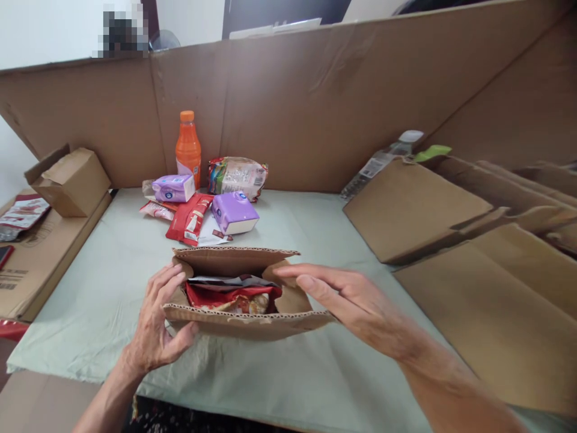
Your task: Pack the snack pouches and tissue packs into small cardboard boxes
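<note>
A small cardboard box (252,326) stands with its top open at the near middle of the table. Inside lie a red packet (216,294) and a flat white packet (243,280); their lower parts are hidden by the box wall. My left hand (157,322) is closed round the box's left end, thumb on the near wall and fingers at the side. With fingers stretched out, my right hand (347,294) touches the right-end flap (293,296) and holds nothing in its grasp.
Beyond the box are purple tissue packs (238,213), a red snack bag (189,219), an orange drink bottle (188,147) and a snack bag (238,176). Large cartons (419,204) with a clear bottle (374,165) stand right. A small carton (74,180) sits left. Cardboard panels (288,108) wall the back.
</note>
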The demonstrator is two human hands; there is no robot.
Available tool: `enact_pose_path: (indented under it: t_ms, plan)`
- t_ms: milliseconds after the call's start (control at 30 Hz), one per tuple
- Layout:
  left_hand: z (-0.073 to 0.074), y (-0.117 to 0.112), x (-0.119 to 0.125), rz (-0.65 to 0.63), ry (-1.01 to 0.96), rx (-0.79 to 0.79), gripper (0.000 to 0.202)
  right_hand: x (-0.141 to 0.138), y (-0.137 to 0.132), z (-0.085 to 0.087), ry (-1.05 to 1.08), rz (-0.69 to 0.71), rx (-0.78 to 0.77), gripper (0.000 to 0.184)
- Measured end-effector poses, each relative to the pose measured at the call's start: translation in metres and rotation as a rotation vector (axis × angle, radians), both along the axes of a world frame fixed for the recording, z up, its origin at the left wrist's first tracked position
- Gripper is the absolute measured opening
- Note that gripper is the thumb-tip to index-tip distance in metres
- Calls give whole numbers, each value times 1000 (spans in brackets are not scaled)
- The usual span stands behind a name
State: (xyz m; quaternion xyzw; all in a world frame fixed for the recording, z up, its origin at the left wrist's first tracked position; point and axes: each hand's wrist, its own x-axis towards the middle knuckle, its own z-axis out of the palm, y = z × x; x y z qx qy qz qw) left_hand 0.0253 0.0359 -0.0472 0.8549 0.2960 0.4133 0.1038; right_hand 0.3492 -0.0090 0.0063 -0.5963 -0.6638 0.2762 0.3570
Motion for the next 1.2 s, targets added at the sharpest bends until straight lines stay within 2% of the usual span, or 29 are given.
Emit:
enact_pose_path:
  t_ms: [100,200,300,400,567,667,733,967,1200]
  plan:
    - [4,2,-1,-1,10,-23,63,-4,1,2,68,-116,88,43]
    - [7,2,-2,-10,29,-34,62,-9,1,2,116,-276,321,28]
    - [7,0,-1,-2,27,-28,62,-14,1,3,118,-281,459,22]
    - [2,-5,1,41,-4,-38,60,-19,3,10,78,-89,356,23]
    - [-8,-14,2,72,-81,-39,54,-23,20,39,-80,468,-61,39]
    - [-10,-17,1,73,-67,-46,53,-30,36,53,-114,687,-215,43]
    - [-10,-18,-1,67,-51,-53,54,-39,47,55,-147,736,-234,46]
    - [-14,-19,-8,53,-58,-74,57,-83,68,42,-434,715,-196,41]
    - [-17,-19,-8,41,-82,-98,52,-88,75,38,-445,794,-225,40]
